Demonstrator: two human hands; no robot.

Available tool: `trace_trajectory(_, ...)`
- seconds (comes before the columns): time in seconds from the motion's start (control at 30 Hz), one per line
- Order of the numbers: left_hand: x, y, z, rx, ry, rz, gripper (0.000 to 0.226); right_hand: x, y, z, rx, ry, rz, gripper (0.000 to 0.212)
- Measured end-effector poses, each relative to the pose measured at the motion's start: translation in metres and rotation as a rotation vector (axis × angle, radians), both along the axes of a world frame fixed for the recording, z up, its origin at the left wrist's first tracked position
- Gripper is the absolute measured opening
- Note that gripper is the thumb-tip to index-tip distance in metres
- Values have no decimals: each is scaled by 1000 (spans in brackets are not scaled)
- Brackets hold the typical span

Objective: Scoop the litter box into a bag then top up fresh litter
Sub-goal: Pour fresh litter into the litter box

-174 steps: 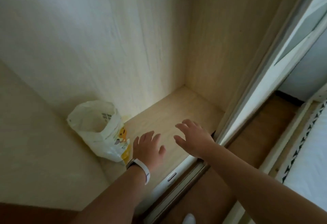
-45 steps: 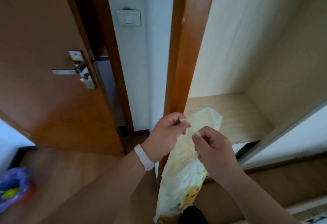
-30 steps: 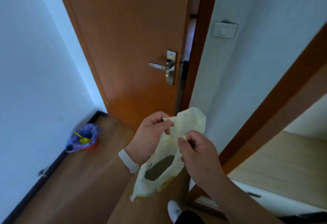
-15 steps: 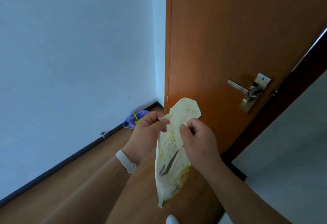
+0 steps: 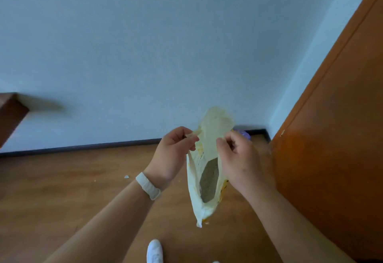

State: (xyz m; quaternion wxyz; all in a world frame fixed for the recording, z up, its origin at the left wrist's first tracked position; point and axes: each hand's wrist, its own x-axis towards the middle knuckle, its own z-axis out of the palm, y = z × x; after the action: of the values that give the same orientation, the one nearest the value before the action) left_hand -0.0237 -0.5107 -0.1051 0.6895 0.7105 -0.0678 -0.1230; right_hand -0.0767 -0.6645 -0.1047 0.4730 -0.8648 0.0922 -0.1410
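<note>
Litter bag [image 5: 208, 165]: pale plastic pouch with yellow print, held in the air in front of the person's body, above the wood floor [image 5: 62, 190], hanging mouth-up.

1. White shoe [image 5: 155, 251], toe only, at the bottom edge below the bag.
2. White wristband [image 5: 147, 186] on the left wrist.
3. Left hand [image 5: 173, 154]: closed in a pinch on the near-left lip of the bag's mouth.
4. Right hand [image 5: 238, 163]: fingers curled, gripping the opposite lip. The two lips are drawn apart, probably to open the mouth and check the contents or ready a pour.
5. Contents: grey granular litter [image 5: 209, 179], lying low in the pouch and seen through the open mouth.
6. Markings: yellow patches and a few fine dark lines of print near the left lip; too small and creased to read. No brand legible.
7. Small pale scrap [image 5: 126, 176] on the floor, left of the wristband.
8. Purple item [image 5: 244, 135] on the floor in the corner, mostly hidden behind the right hand; cannot tell what it is.
9. Dark skirting board [image 5: 83, 146] along the pale blue wall [image 5: 145, 44].
10. Orange-brown wooden door [image 5: 331, 138] at right.

No litter box shows in this view.
</note>
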Motion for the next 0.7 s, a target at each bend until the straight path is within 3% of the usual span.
trace_trajectory(0.3, 32, 136, -7, -40, 41, 273, 10, 84, 130, -10, -21, -3, 204, 26)
trace_trajectory(0.7, 63, 375, -14, 26, -41, 565, 22, 147, 371, -13, 12, -48, 522, 29)
